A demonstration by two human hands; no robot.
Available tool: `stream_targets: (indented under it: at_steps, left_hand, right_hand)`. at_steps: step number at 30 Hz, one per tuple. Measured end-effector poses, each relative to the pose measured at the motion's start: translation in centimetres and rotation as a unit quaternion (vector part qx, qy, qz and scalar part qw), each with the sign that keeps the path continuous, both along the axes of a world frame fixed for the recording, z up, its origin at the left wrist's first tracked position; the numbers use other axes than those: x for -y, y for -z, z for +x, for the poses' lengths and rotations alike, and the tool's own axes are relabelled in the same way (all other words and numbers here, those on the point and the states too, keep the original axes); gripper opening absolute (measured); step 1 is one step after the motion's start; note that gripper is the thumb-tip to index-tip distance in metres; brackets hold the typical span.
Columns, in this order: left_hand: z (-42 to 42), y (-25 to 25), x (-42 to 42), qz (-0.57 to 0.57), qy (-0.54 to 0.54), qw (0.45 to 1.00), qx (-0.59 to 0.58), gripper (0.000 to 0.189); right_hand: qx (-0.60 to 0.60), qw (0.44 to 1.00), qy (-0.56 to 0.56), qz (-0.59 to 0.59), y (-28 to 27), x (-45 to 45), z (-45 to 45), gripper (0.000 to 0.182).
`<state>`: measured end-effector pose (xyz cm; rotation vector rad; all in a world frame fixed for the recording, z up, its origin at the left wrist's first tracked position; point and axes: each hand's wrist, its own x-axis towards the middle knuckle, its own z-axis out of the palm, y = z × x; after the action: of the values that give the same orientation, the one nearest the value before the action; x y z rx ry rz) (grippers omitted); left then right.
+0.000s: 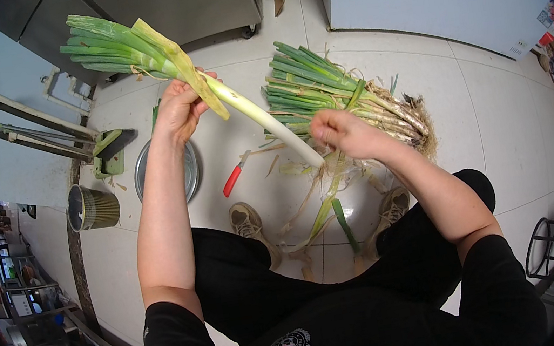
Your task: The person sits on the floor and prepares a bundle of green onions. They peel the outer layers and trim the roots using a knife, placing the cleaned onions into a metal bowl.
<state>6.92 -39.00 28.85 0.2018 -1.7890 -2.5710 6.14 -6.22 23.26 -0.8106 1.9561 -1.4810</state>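
My left hand point(181, 106) grips a long green onion point(261, 117) around the upper part of its pale stalk. Its green leaves fan out to the upper left, and the white root end slants down toward the right. A yellowed outer leaf point(201, 85) hangs loosely across the stalk by my fingers. Close to the root end, my right hand point(343, 134) has its fingers curled; whether anything is pinched in them is hidden. Behind it, a pile of untrimmed green onions point(317, 82) lies on the floor, roots to the right. A red-handled knife point(236, 176) rests on the tiles.
Peeled leaf scraps point(322, 214) litter the floor between my shoes point(246, 220). Partly behind my left forearm is a round metal basin point(192, 166). A ribbed bin point(95, 205) and a green dustpan point(108, 154) stand at left. A white cabinet point(407, 0) borders the far right.
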Motion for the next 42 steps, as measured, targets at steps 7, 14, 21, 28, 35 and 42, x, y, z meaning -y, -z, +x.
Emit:
stream_targets:
  at_steps: [7,14,21,28,35,42]
  left_hand:
    - [0.0,0.4,0.0,-0.034,0.006,0.999,-0.007,0.021]
    - [0.2,0.5,-0.9,-0.012,0.046,0.999,-0.007,0.02]
    - [0.1,1.0,-3.8,-0.003,0.097,0.995,0.007,0.021]
    - [0.5,2.0,-7.1,-0.022,0.142,0.988,0.05,0.02]
    - [0.6,3.4,-8.9,-0.024,0.183,0.979,0.081,0.026]
    - [0.6,3.5,-9.1,-0.017,0.193,0.977,0.086,0.025]
  right_hand:
    - [0.086,0.992,0.047,-0.075,-3.2,-2.4,-3.5,0.026]
    - [-0.195,0.897,0.029,0.396,-4.0,-3.5,-2.9,0.032]
    - [-0.291,0.923,0.146,0.204,-2.4,-1.6,-2.0,0.032]
    - [-0.215,0.96,0.132,0.122,-3.4,1.6,0.7,0.031]
    - [-0.03,0.995,0.09,0.02,-0.4,1.9,0.6,0.021]
    - [0.075,0.986,0.138,-0.048,1.9,1.9,-0.4,0.01]
